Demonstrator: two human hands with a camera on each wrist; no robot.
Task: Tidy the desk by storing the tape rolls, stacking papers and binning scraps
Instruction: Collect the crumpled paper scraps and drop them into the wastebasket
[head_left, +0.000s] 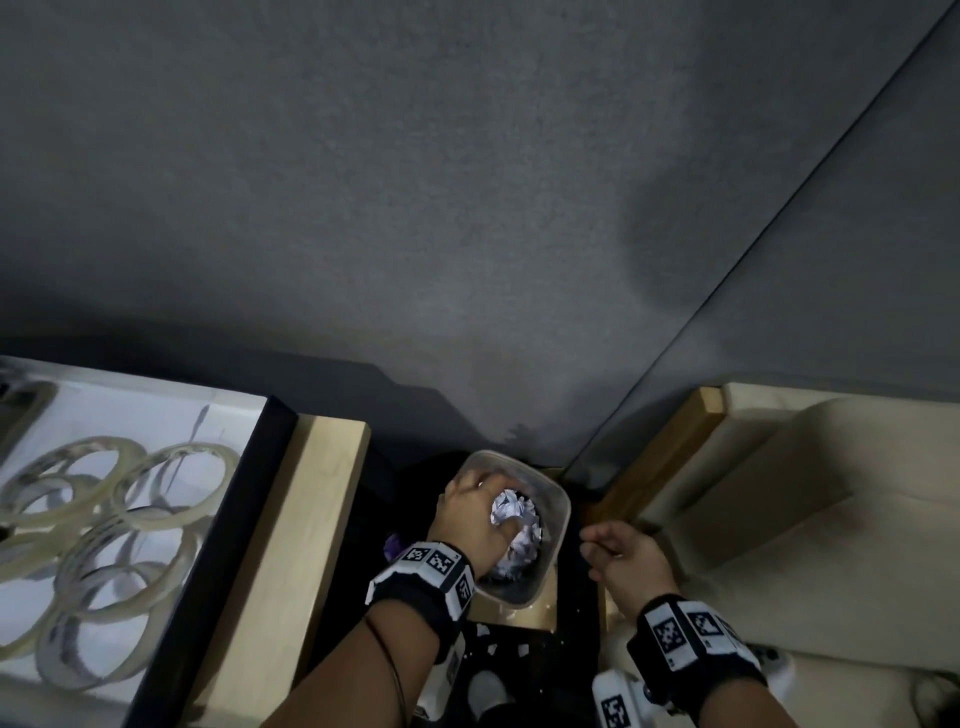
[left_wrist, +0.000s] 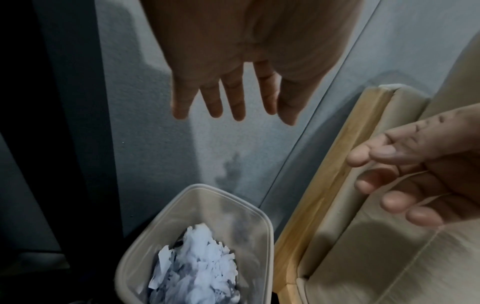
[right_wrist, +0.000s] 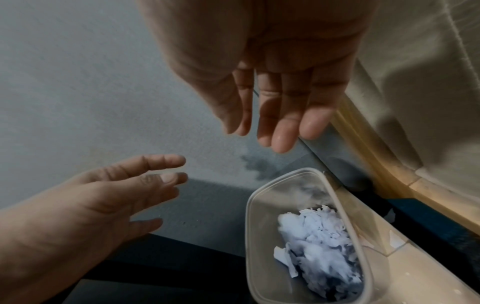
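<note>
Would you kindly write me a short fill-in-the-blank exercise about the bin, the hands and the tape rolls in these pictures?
1. The clear plastic bin holds torn white ____ scraps.
2. The left hand hovers over the bin with its fingers ____, holding nothing.
3. The right hand is beside the bin and holds ____.
4. The tape rolls lie in the ____ at far left.

Missing words: paper; open; nothing; drawer
</note>
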